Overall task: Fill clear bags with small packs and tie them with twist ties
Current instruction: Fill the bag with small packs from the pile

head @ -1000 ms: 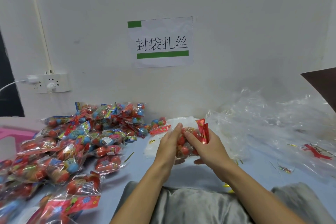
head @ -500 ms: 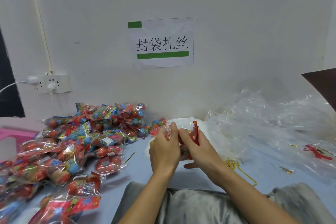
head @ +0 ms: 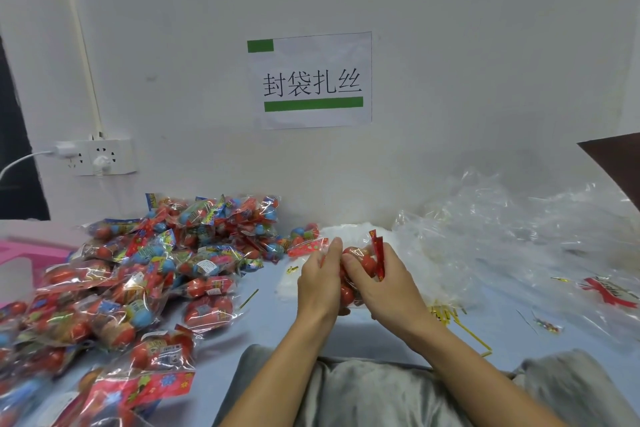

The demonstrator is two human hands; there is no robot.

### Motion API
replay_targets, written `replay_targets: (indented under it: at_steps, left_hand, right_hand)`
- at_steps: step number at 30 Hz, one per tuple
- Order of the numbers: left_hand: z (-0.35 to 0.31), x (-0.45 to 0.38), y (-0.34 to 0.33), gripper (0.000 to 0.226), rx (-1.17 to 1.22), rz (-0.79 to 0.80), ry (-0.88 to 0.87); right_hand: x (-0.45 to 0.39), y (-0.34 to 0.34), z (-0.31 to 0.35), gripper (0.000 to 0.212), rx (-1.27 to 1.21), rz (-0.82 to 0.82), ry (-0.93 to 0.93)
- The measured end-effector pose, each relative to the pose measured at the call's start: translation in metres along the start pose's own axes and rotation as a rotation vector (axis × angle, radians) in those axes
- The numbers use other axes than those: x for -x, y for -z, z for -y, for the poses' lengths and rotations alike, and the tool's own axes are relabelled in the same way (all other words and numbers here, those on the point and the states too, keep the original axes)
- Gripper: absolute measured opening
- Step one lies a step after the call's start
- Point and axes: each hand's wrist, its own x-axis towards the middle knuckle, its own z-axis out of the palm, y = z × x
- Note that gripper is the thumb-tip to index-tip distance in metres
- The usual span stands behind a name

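**Both hands on one pack above the table edge**

I see both hands meeting at the middle of the view, just above the near edge of the pale blue table (head: 263, 319). My left hand (head: 318, 283) is cupped against the left side of a small pack (head: 360, 262) of red balls, fingers fairly straight and pointing up, with the fingertips at the pack's top. My right hand (head: 384, 283) grips the pack from the right, its fingers curled round the front. A red header strip (head: 377, 255) stands up from the pack beside the right hand's knuckles. I cannot tell whether a clear bag is already round the pack; the plastic there is too glossy and too hidden by the fingers.

To the left lies a big heap of filled packs (head: 145, 274), red and blue balls in shiny wrappers, spreading toward the near left corner. To the right, against the wall, is a loose pile of clear bags (head: 512, 236). Yellow twist ties (head: 450, 317) lie on the table just beside my right wrist, and one single tie (head: 250, 298) lies between the heap and my left hand.

On the wall hangs a paper sign (head: 310, 80) with green bars, and a white socket strip (head: 100, 156) sits at the left with a plug in it.
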Motion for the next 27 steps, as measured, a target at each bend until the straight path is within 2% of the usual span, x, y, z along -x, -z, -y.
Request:
replay_targets:
  at_steps: [4, 8, 11, 15, 18, 21, 27]
  left_hand:
    - [0.001, -0.001, 0.001, 0.043, -0.003, -0.058, -0.014]
    - [0.0, -0.002, 0.007, 0.049, 0.053, -0.089, 0.079]
    - [0.002, -0.004, 0.007, 0.052, 0.02, -0.066, 0.084]
    - [0.006, -0.006, 0.004, 0.045, -0.007, 0.003, 0.012]
    - [0.005, -0.005, 0.001, 0.044, 0.062, 0.09, 0.035]
    - [0.002, -0.004, 0.001, 0.049, 0.145, 0.135, 0.093]
    - [0.004, -0.01, 0.006, 0.05, 0.207, -0.075, 0.117]
  right_hand:
    - [0.003, 0.008, 0.007, 0.026, -0.032, 0.141, -0.053]
    - [0.005, 0.011, 0.01, 0.026, -0.069, 0.236, -0.058]
    - [0.005, 0.013, 0.009, 0.027, -0.091, 0.253, -0.102]
    - [0.0, 0.022, 0.007, 0.02, -0.113, 0.283, -0.136]
    - [-0.005, 0.027, 0.004, 0.007, -0.089, 0.247, -0.143]
    - [-0.008, 0.034, 0.005, 0.011, -0.067, 0.189, -0.093]
    - [-0.014, 0.048, 0.0, 0.023, -0.051, -0.021, 0.046]
